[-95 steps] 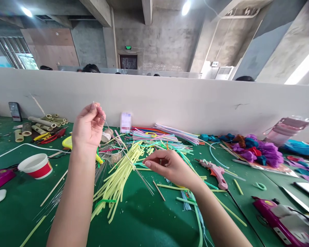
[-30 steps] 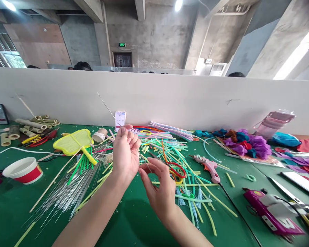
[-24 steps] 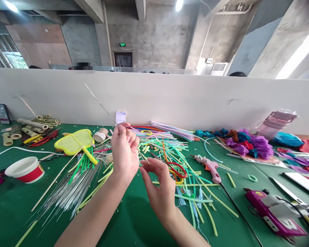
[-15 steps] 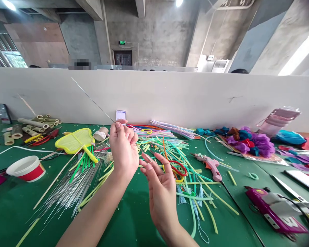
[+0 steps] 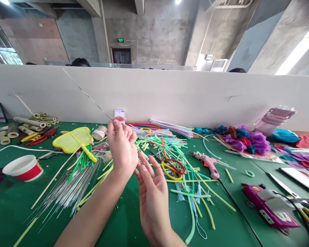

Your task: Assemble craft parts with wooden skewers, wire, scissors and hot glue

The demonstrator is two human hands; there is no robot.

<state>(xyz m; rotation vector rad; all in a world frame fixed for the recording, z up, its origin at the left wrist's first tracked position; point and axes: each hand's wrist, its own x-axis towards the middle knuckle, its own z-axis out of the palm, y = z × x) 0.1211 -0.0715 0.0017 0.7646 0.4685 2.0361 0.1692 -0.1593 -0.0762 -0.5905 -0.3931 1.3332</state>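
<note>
My left hand (image 5: 122,147) pinches a thin silver wire (image 5: 88,96) between thumb and fingertips. From there the wire slants up and to the left, its far end in front of the pale partition. Lower down and to the right, my right hand (image 5: 154,192) has its thumb and fingertips together around the lower wire ends, palm turned up. Both hands are above the table, close together. Just right of my right fingertips lie scissors (image 5: 173,168) with red and yellow handles. A loose bundle of similar wires (image 5: 70,185) lies left of my left forearm.
On the green table (image 5: 127,219) are coloured strips (image 5: 193,195), a pink glue gun (image 5: 208,163) with a cord, and a yellow butterfly-shaped piece (image 5: 73,140). A paper cup (image 5: 23,168) and bamboo pieces (image 5: 32,123) stand left; a purple power strip (image 5: 267,206) and pink bottle (image 5: 275,120) right.
My right hand has moved slightly left, closer under my left hand, uncovering more of the scissors. The wire stays in my left hand. The whole view has shifted a little.
</note>
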